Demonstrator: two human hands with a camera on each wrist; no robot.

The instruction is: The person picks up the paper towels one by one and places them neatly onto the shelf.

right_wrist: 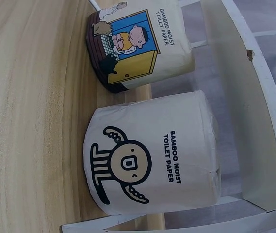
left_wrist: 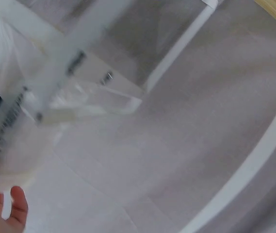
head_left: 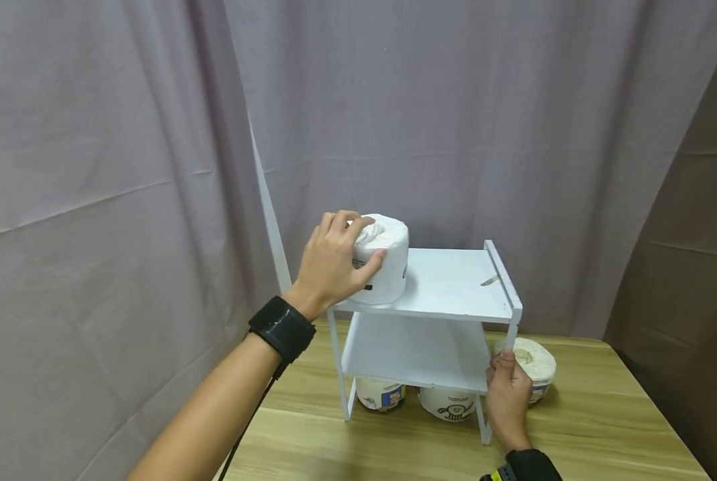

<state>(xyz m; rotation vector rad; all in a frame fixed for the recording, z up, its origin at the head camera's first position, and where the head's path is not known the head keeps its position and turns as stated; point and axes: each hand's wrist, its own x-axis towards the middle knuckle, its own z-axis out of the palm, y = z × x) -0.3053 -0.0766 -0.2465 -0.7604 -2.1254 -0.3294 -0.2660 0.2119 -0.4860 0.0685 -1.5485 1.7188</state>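
A wrapped toilet paper roll (head_left: 390,267) stands on the left end of the white two-tier shelf (head_left: 448,280). My left hand (head_left: 332,260) grips it, fingers over its top and thumb against its front side. In the blurred left wrist view, fingertips of the left hand (left_wrist: 11,213) show below the printed wrapper (left_wrist: 11,141). Lower right, my right hand (head_left: 507,397) holds the shelf's front right leg. Just behind that hand, another roll (head_left: 535,364) sits on the table.
Two more wrapped rolls stand under the lower tier: one with a cartoon scene (right_wrist: 142,43), one with a line-drawn animal (right_wrist: 147,155). Wood-grain table (head_left: 599,414) lies beneath. Grey curtains (head_left: 430,120) hang behind and at the left.
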